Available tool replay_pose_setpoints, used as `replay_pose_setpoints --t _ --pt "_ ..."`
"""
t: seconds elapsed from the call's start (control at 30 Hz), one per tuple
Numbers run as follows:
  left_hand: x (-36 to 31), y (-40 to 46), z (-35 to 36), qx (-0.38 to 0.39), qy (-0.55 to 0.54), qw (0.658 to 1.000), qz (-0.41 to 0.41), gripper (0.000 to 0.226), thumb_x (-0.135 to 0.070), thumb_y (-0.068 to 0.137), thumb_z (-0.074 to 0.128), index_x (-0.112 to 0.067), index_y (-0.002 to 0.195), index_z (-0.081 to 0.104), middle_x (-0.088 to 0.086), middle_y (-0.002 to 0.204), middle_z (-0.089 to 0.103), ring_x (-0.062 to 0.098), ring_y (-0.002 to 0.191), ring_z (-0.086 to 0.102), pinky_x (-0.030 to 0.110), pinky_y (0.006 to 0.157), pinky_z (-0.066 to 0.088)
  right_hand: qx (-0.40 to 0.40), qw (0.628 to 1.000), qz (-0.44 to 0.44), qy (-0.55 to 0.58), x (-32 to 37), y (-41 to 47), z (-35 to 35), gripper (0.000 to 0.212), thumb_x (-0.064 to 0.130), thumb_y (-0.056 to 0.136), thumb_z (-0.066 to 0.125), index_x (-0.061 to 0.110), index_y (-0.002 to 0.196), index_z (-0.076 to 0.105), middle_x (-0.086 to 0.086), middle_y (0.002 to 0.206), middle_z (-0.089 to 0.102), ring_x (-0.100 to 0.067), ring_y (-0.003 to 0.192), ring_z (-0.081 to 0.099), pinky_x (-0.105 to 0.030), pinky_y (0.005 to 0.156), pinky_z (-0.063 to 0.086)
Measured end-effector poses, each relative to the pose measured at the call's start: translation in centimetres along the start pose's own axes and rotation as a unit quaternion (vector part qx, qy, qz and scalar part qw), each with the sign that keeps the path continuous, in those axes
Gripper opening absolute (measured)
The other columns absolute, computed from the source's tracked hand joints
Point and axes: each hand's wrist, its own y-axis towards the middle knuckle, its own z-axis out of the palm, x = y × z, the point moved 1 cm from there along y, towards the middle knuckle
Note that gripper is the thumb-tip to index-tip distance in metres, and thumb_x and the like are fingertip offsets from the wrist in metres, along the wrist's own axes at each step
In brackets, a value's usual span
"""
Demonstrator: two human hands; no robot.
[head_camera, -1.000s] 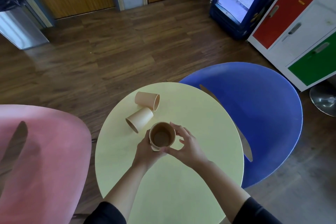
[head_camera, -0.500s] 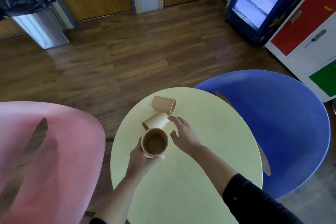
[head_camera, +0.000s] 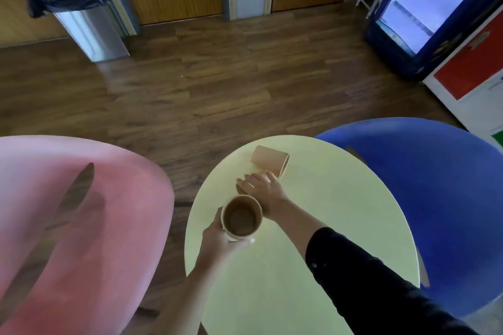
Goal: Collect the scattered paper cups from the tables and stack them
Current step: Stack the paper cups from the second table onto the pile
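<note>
Three paper cups are accounted for on or above the round yellow table (head_camera: 326, 226). Left hand (head_camera: 221, 239) grips an upright paper cup (head_camera: 241, 218), mouth up, fingers and thumb wrapped round its lower wall, held at the near left part of the tabletop; whether it is one cup or several nested cannot be told. Right hand (head_camera: 262, 189) is laid over a second cup (head_camera: 241, 190) lying on its side just beyond the held one; only a sliver of that cup shows past the fingers, and whether they have closed round it cannot be told. A third cup (head_camera: 270, 160) lies on its side at the far edge of the table, mouth to the right, just beyond the right hand's fingertips. Risks noted: the covered cup is thin-walled and may crush or go oval if squeezed, which would hinder nesting. A cup on its side can roll; a nudge from the fingers could send the far cup off the table's far edge to the wooden floor (head_camera: 217, 90). Held cup is gripped low and could tip when the next cup is pushed in. Pink chair (head_camera: 81, 226) and blue chair (head_camera: 435, 198) flank the table.
</note>
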Motion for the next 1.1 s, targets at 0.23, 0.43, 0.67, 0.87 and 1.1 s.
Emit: replay_pose_setpoints --t 0.23,0.43,0.67,0.87,1.1 --pt "0.6 0.1 0.2 0.006 -0.006 1.000 0.007 0.078 -0.028 0.053 0.091 -0.038 0.119 0.050 -0.021 0.089 0.064 0.006 0.084 0.062 0.000 0.065 0.040 -0.085 0.996 -0.023 -0.019 0.4 -0.6 -0.5 0.048 0.036 0.078 0.072 0.018 0.121 0.062 0.000 0.111 0.067 -0.018 0.101 0.065 -0.043 0.089 0.049" --pt "0.4 0.0 0.1 0.006 -0.017 1.000 0.007 0.080 -0.026 0.053 0.090 -0.041 0.120 0.049 -0.023 0.091 0.065 -0.004 0.084 0.061 0.001 0.067 0.041 -0.151 0.984 -0.009 0.093 -0.6 -2.1 -1.4 0.071 0.022 0.083 0.066 0.012 0.145 0.035 -0.006 0.140 0.049 -0.028 0.127 0.047 -0.043 0.104 0.035" --pt "0.4 0.0 0.1 0.017 -0.007 1.000 0.010 0.080 -0.028 0.053 0.092 -0.039 0.118 0.047 -0.024 0.093 0.063 0.002 0.085 0.059 -0.003 0.066 0.037 -0.283 0.905 0.099 0.303 -0.3 -5.3 -6.8 0.088 0.036 0.081 0.073 0.014 0.149 0.022 -0.005 0.143 0.044 -0.023 0.130 0.040 -0.036 0.105 0.039" --pt "0.2 0.0 -0.2 0.024 -0.016 1.000 0.003 0.077 -0.024 0.054 0.092 -0.040 0.115 0.047 -0.026 0.092 0.061 -0.001 0.086 0.060 -0.001 0.064 0.039 -0.394 0.818 0.059 0.414 1.9 -9.5 -10.2 0.091 0.045 0.072 0.076 0.007 0.143 0.035 0.001 0.123 0.052 -0.015 0.111 0.053 -0.024 0.091 0.049" --pt "0.2 -0.1 -0.2 0.038 -0.013 0.999 -0.004 0.069 -0.022 0.060 0.087 -0.035 0.115 0.049 -0.019 0.092 0.066 -0.003 0.086 0.062 0.000 0.059 0.042 -0.290 0.836 -0.005 0.465 3.7 -11.6 -8.0 0.096 0.044 0.069 0.074 0.012 0.148 0.029 -0.001 0.133 0.047 -0.012 0.122 0.049 -0.031 0.097 0.048"
